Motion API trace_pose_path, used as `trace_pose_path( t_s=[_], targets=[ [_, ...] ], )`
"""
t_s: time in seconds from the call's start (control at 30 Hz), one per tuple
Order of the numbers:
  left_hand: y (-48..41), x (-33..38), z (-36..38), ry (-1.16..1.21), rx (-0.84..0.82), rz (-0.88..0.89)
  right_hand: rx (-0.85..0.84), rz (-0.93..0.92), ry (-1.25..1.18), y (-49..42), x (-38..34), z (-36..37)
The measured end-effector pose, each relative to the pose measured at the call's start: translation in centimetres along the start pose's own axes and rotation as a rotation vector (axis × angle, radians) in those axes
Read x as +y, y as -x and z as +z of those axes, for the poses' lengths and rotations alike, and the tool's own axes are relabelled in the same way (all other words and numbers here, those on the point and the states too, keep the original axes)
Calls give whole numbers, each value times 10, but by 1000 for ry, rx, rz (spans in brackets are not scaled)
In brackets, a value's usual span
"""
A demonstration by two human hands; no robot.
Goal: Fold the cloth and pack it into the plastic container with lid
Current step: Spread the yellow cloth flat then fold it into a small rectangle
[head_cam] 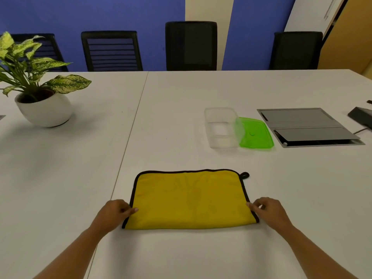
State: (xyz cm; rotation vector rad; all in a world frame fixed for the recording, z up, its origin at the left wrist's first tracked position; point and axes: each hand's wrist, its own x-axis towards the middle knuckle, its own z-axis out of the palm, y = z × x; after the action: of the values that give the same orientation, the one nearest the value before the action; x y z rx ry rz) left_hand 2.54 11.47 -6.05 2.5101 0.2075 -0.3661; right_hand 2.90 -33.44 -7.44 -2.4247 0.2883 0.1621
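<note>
One yellow cloth [190, 200] at 6 o'clock, one clear plastic container [221, 127], one green lid [255, 133] at 3 o'clock, two hands, four black chairs at 12 o'clock, one potted plant [40, 85] at 9 o'clock

wall [80, 15]: blue, cream strip [208, 9] mid | chairs [191, 46]: four black, far side | table [181, 93]: white, seam left of centre | door [350, 37]: wood, far right

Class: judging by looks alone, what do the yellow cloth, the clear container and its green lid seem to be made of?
Yellow cloth: soft matte fabric, maybe microfibre, with black stitched edging.
Clear container: transparent plastic; the table shows through.
Green lid: translucent, slightly glossy plastic.
</note>
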Motion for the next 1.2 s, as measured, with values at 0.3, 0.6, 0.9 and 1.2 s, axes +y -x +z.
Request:
trace_pose_path(
  t_s=[0.3,0.6,0.9,1.2],
  targets=[
    [-51,35,-3,67,125,-73,-4,-47,65,-53,-49,11],
    [-92,51,-1,-20,-86,-58,-176,65,210,-91,-66,27],
    [-119,46,9,-175,-69,-106,-86,127,399,-104,-61,33],
    [-120,40,11,-252,7,-162,17,165,-79,-100,-68,32]
  ],
)
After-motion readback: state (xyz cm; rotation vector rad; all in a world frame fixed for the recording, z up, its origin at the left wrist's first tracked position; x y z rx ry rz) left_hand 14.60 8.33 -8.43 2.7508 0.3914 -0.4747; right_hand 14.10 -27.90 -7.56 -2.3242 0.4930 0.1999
